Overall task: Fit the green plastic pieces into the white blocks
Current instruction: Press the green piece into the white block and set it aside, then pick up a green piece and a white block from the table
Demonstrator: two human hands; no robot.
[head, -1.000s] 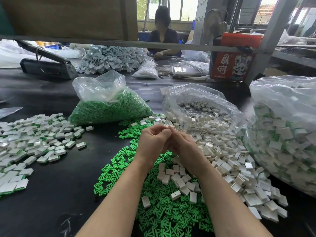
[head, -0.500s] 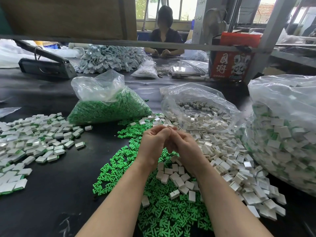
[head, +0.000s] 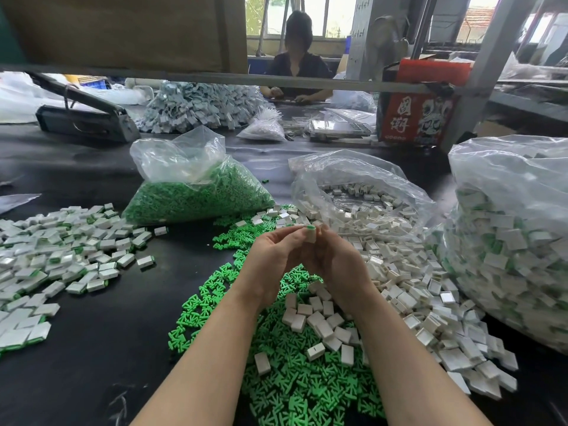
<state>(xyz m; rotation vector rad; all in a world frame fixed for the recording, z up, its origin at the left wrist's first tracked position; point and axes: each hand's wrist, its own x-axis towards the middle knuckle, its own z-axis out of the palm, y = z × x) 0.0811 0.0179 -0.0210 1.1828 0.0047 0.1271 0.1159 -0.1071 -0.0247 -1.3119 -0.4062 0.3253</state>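
On the far left of the black table (head: 92,348) there's a decent spread of finished blocks (head: 61,256), white with green showing at the edges, so a fair chunk of the job looks done already. Moving right, a clear bag of green pieces (head: 196,195) sits well stocked, and in front of it a loose green pile (head: 292,379) runs down toward the camera with some empty white blocks (head: 316,324) scattered on top. Dead centre, the left hand (head: 270,259) and right hand (head: 338,262) are raised together over that pile; both grips are curled onto one white block (head: 311,235) pinched between the fingertips, with a green piece (head: 309,227) poking out of its top. My guess is it's being pressed home and isn't quite seated yet. Right of the hands there's a big heap of unfilled white blocks (head: 399,272) spilling out of an open bag (head: 353,179), and at the far right a huge bag of assembled ones (head: 507,241). So plenty finished, but honestly loads still left to do.
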